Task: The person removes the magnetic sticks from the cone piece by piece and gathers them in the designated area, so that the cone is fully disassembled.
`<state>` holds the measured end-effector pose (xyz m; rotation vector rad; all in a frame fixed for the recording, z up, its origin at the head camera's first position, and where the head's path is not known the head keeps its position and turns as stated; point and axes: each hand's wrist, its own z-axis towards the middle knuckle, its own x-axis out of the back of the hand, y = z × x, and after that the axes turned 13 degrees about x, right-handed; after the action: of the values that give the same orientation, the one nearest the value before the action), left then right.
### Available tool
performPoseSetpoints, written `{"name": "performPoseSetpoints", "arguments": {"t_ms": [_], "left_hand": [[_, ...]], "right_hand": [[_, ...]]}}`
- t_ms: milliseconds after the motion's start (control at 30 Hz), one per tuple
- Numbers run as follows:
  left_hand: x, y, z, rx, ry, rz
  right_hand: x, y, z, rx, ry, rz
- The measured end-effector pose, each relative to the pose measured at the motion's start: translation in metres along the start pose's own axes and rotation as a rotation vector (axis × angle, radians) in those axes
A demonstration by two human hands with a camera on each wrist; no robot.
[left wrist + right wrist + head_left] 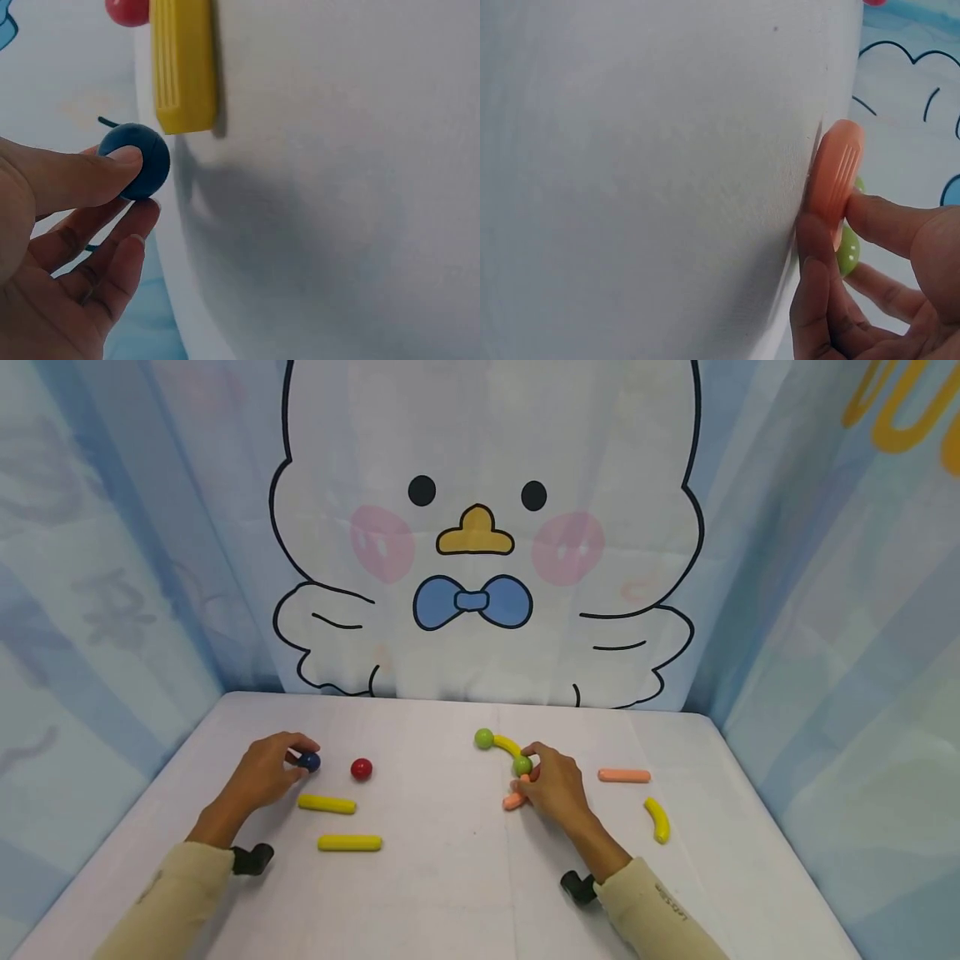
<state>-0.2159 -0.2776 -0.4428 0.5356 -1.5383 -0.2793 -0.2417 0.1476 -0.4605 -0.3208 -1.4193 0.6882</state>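
Observation:
My left hand pinches a dark blue ball between thumb and fingers at the left of the table. A red ball lies just right of it, and a straight yellow stick lies nearer me. Right of centre, my right hand grips a ribbed orange stick close over the table, its fingers hiding part of it. One green ball is right at those fingers. From there a curved yellow stick runs to another green ball, forming a chain.
A second straight yellow stick lies at the left front. Another orange stick and a curved yellow stick lie right of my right hand. Behind the white table hangs a curtain printed with a cartoon bird.

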Motion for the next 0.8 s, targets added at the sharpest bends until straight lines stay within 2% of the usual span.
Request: {"name": "performPoseSetpoints", "arguments": {"t_ms": [167,300,433,600,800], "left_hand": [[-0.003,-0.004,0.004,0.053,-0.052,0.003],[-0.003,-0.005,0.004,0.043,-0.040,0.016],[-0.001,-0.001,0.000,0.008,0.001,0.037],[0.001,0.014,-0.003,-0.047,0.078,0.058],[-0.003,0.045,-0.011,-0.126,0.137,0.052]], "right_hand": [[0.000,0.000,-0.001,-0.002,-0.003,0.004],[0.001,-0.001,-0.001,-0.001,0.000,0.000],[0.000,0.000,0.000,0.003,-0.002,0.001],[0.001,0.000,0.000,0.003,-0.002,0.006],[0.002,0.001,-0.001,0.006,0.006,0.011]]}}
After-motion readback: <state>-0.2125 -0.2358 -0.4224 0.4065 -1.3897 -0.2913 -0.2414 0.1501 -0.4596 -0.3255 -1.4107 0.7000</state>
